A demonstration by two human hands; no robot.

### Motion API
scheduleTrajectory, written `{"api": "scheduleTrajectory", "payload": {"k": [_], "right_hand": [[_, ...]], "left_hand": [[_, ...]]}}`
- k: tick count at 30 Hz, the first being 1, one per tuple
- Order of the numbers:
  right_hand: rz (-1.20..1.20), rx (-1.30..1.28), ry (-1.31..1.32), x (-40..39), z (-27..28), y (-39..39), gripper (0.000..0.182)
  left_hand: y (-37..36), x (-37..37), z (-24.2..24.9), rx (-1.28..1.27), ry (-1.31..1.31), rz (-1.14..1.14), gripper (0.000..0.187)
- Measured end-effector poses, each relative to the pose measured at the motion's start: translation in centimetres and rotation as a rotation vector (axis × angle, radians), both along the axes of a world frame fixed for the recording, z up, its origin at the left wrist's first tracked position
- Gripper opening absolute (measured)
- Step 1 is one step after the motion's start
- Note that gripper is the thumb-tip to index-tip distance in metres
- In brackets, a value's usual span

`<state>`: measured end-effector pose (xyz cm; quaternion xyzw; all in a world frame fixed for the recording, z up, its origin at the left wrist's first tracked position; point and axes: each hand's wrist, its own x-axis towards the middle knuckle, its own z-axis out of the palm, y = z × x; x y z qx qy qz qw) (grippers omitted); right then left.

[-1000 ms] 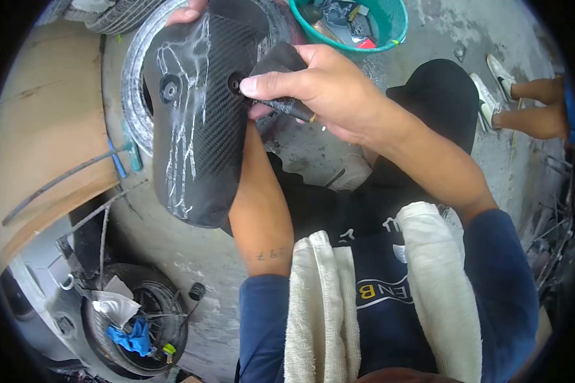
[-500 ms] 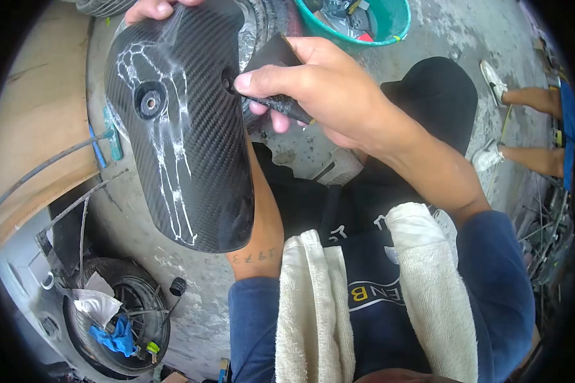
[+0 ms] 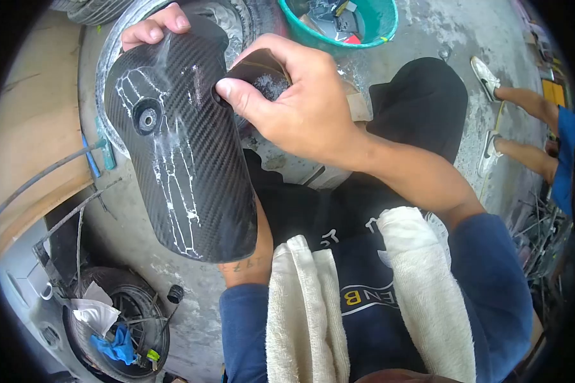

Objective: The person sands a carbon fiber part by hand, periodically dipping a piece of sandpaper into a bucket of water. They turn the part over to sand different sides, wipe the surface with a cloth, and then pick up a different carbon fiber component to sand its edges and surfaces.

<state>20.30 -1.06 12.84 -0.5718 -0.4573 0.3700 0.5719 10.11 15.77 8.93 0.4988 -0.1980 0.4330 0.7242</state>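
Note:
My left hand [image 3: 156, 28] grips the top edge of a black carbon-fibre cover [image 3: 211, 185], its fingers curled over the rim and its forearm running behind the part. White wet streaks lie down the cover's face. Near its upper left sits a recessed round hole [image 3: 148, 119] with a metal ring. In my right hand [image 3: 300, 102] is a bent dark sheet that looks like sandpaper [image 3: 262, 64]; the thumb presses at the cover's right edge, over the second recess, which is mostly hidden.
A green basin [image 3: 338, 39] with water and small items stands beyond my right hand. Behind the cover is a tyre [image 3: 252, 19]. A wheel [image 3: 131, 313] with a blue glove [image 3: 116, 346] lies lower left. Another person's legs [image 3: 527, 105] show at right.
My right hand has turned and shifted left and up, and the sheet now curls open, showing its underside. The cover sits slightly lower, and more of my left fingers shows.

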Motion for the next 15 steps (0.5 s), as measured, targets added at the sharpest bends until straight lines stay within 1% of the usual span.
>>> {"api": "scheduleTrajectory", "payload": {"k": [1, 2, 3, 4, 6, 7, 8, 9, 10, 11, 12, 13, 14, 15], "right_hand": [[-0.067, 0.111, -0.083, -0.1, -1.0, 0.1, 0.016], [-0.065, 0.117, -0.088, 0.4, -0.2, 0.2, 0.016], [0.087, -0.083, 0.148, 1.2, 0.7, 0.1, 0.017], [0.236, -0.284, 0.386, 1.6, 1.4, 0.0, 0.019], [0.227, -0.254, 0.364, 1.3, 0.3, 0.2, 0.020], [0.054, 0.041, 0.077, 0.6, -1.1, 0.6, 0.020], [-0.123, 0.335, -0.209, 0.0, -1.5, 1.0, 0.019], [-0.134, 0.298, -0.113, -0.5, -1.7, 0.5, 0.021], [-0.133, 0.300, -0.113, -0.2, -0.9, 0.3, 0.021], [0.021, 0.006, 0.118, 0.7, 0.3, 0.1, 0.021], [0.177, -0.290, 0.345, 1.2, 1.1, -0.1, 0.022], [0.219, -0.335, 0.495, 1.4, 1.1, -0.1, 0.022], [0.224, -0.331, 0.493, 1.6, 1.3, 0.1, 0.022], [0.170, -0.214, 0.313, 1.7, 1.6, 0.1, 0.021]], "left_hand": [[-0.4, 0.0, -0.4, 0.001, -0.008, -0.016, 0.019], [-1.2, -0.3, -0.7, 0.004, -0.017, -0.023, 0.018], [-1.8, -0.2, -1.4, -0.081, -0.051, 0.048, 0.016], [-2.2, -0.2, -1.5, -0.152, -0.055, 0.050, 0.014], [-2.7, -0.2, -1.9, -0.294, -0.068, 0.058, 0.012], [-2.2, -0.3, -2.5, -0.258, -0.063, -0.005, 0.012], [-2.4, -0.2, -2.2, -0.246, -0.057, -0.020, 0.012], [-2.7, -0.1, -1.9, -0.234, -0.051, -0.034, 0.013], [-2.9, -0.1, -1.8, -0.221, -0.045, -0.047, 0.013], [-4.6, 0.6, -0.3, -0.139, 0.011, 0.144, 0.014], [-3.5, 0.4, -0.9, -0.156, -0.026, 0.063, 0.016], [-2.4, 0.2, -1.5, -0.175, -0.061, -0.019, 0.017], [-1.3, -0.1, -2.2, -0.194, -0.093, -0.101, 0.019], [-1.4, 0.1, -2.5, -0.167, -0.080, -0.059, 0.021]]}}
